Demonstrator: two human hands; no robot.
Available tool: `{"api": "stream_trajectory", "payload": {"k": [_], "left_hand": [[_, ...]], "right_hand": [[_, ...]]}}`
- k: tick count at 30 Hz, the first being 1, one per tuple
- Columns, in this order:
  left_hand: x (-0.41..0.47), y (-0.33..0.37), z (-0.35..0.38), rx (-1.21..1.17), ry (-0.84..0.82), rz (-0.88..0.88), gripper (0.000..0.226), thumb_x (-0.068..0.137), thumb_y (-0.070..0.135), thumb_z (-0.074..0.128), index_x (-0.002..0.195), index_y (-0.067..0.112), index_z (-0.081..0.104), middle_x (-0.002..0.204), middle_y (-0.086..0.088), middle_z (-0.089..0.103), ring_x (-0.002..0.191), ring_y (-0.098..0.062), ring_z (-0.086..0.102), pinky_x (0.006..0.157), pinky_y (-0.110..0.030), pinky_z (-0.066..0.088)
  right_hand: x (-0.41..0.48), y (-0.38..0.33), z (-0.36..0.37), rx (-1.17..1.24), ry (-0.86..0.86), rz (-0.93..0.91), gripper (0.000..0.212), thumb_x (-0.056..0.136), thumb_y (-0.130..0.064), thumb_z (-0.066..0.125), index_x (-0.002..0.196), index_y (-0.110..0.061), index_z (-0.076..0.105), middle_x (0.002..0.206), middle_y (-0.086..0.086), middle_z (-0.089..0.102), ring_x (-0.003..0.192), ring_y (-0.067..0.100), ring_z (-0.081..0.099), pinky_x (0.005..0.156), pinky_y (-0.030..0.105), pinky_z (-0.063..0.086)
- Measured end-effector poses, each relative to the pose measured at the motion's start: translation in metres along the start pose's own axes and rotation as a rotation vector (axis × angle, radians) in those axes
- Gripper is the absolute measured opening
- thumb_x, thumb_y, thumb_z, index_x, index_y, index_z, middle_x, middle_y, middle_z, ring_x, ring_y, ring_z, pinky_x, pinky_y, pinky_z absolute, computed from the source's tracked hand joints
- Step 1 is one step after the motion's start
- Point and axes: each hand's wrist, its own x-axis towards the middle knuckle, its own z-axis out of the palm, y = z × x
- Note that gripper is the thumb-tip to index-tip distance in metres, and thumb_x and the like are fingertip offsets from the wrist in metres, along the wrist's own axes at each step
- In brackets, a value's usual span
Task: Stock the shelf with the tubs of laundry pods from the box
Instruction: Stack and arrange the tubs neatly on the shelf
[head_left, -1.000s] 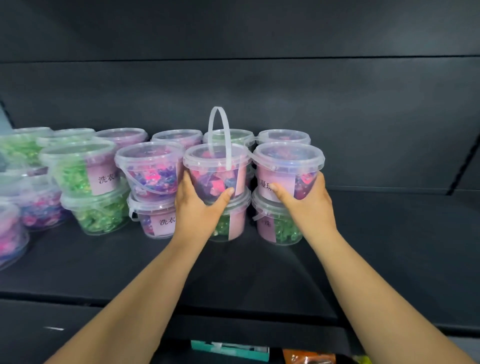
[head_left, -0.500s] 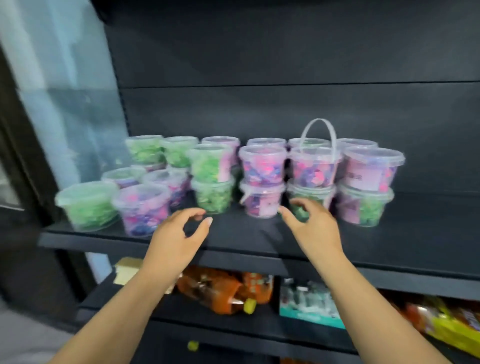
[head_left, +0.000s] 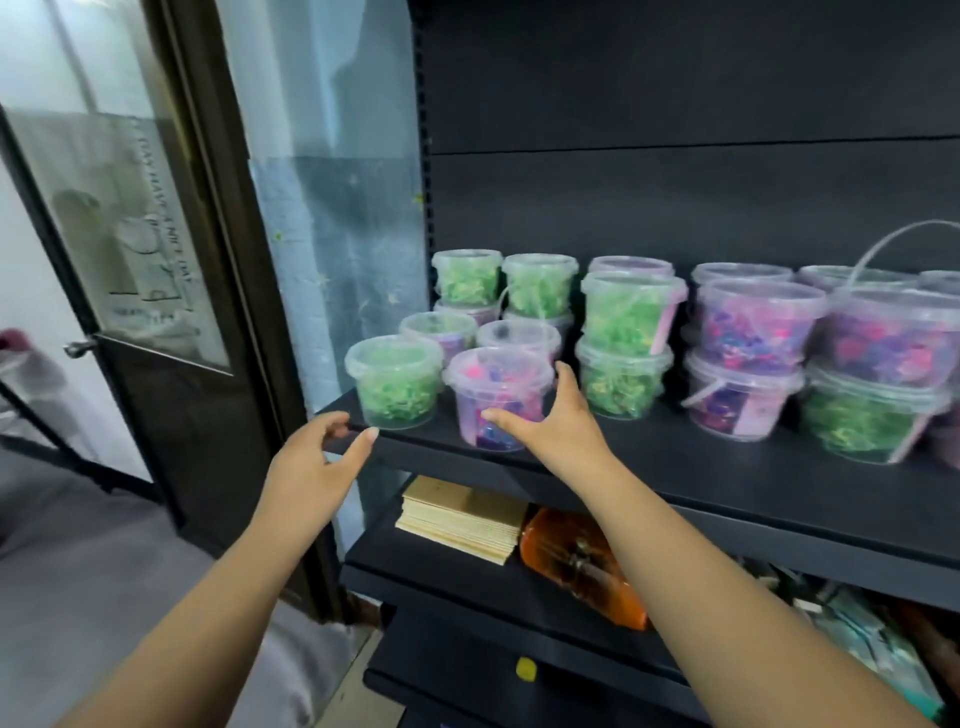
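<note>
Several clear tubs of green or pink-purple laundry pods stand on the black shelf (head_left: 727, 470), many stacked two high (head_left: 628, 317). One tub at the right (head_left: 893, 338) has its handle raised. At the shelf's front left stand single tubs, a green tub (head_left: 397, 384) and a pink tub (head_left: 493, 379). My right hand (head_left: 553, 423) is spread at the pink tub, thumb across its front and index finger by its right side; contact is unclear. My left hand (head_left: 317, 457) hovers relaxed and holding nothing at the shelf's left front corner, just below the green tub. No box is in view.
A dark-framed glass door (head_left: 130, 234) stands left of the shelving. On the lower shelf lie a stack of tan cards (head_left: 462, 519) and an orange packet (head_left: 576, 566), with more goods at the right. The upper shelf's right front is bare.
Both hands let go of the stacked tubs in the middle and moved left along the shelf. The view swung left, and my right hand now reaches the front pink tub.
</note>
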Motion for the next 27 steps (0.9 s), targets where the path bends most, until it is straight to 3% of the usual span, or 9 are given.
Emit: {"api": "stream_trajectory", "payload": {"k": [5, 12, 17, 20, 23, 25, 27], "left_hand": [[0.04, -0.012, 0.015, -0.093, 0.028, -0.058, 0.073, 0.08, 0.038, 0.066, 0.14, 0.015, 0.032, 0.14, -0.006, 0.043, 0.129, -0.018, 0.039, 0.1, -0.027, 0.032], [0.088, -0.025, 0.045, -0.261, -0.082, -0.083, 0.104, 0.068, 0.039, 0.075, 0.146, 0.02, 0.01, 0.147, 0.0, 0.031, 0.135, -0.015, 0.031, 0.109, -0.029, 0.028], [0.104, -0.034, 0.053, -0.353, -0.182, -0.068, 0.114, 0.06, 0.04, 0.081, 0.145, 0.025, 0.007, 0.139, 0.004, 0.036, 0.126, -0.014, 0.04, 0.108, -0.039, 0.035], [0.107, -0.035, 0.053, -0.377, -0.213, -0.059, 0.112, 0.064, 0.033, 0.081, 0.145, 0.025, 0.004, 0.143, -0.001, 0.034, 0.13, -0.019, 0.038, 0.109, -0.037, 0.032], [0.097, -0.027, 0.045, -0.353, -0.17, -0.014, 0.112, 0.067, 0.03, 0.08, 0.146, 0.024, 0.0, 0.151, -0.001, 0.02, 0.139, -0.018, 0.023, 0.113, -0.035, 0.022], [0.083, -0.015, 0.038, -0.348, -0.057, 0.102, 0.107, 0.069, 0.032, 0.078, 0.146, 0.022, 0.006, 0.152, 0.001, 0.015, 0.141, -0.015, 0.015, 0.115, -0.034, 0.017], [0.069, 0.001, 0.036, -0.412, 0.009, 0.265, 0.096, 0.07, 0.04, 0.073, 0.144, 0.018, 0.017, 0.147, 0.001, 0.024, 0.138, -0.014, 0.021, 0.113, -0.032, 0.02]], "right_hand": [[0.031, 0.018, 0.031, 0.201, 0.103, 0.024, 0.114, 0.066, -0.029, 0.081, 0.147, -0.023, 0.002, 0.155, 0.0, 0.004, 0.141, 0.017, 0.015, 0.11, 0.027, 0.02], [0.046, 0.035, 0.037, 0.272, 0.133, 0.017, 0.099, 0.063, -0.027, 0.083, 0.141, -0.027, 0.021, 0.136, -0.005, 0.041, 0.121, 0.013, 0.043, 0.094, 0.022, 0.036], [0.037, 0.038, 0.029, 0.289, 0.295, 0.03, 0.092, 0.064, -0.024, 0.082, 0.138, -0.027, 0.028, 0.13, -0.009, 0.047, 0.118, 0.009, 0.046, 0.097, 0.024, 0.038], [0.024, 0.039, 0.016, 0.295, 0.386, 0.05, 0.081, 0.065, -0.022, 0.081, 0.13, -0.037, 0.034, 0.118, -0.016, 0.047, 0.115, 0.008, 0.046, 0.096, 0.024, 0.038], [0.009, 0.04, 0.0, 0.268, 0.47, 0.095, 0.079, 0.064, -0.025, 0.081, 0.131, -0.033, 0.039, 0.128, -0.007, 0.047, 0.118, 0.012, 0.047, 0.102, 0.031, 0.041], [0.0, 0.038, -0.008, 0.276, 0.515, 0.097, 0.074, 0.065, -0.025, 0.08, 0.126, -0.033, 0.041, 0.128, -0.004, 0.049, 0.113, 0.009, 0.051, 0.098, 0.031, 0.044], [-0.01, 0.034, -0.013, 0.282, 0.564, 0.098, 0.067, 0.068, -0.022, 0.078, 0.123, -0.032, 0.04, 0.121, -0.008, 0.048, 0.102, 0.001, 0.051, 0.09, 0.022, 0.042]]}}
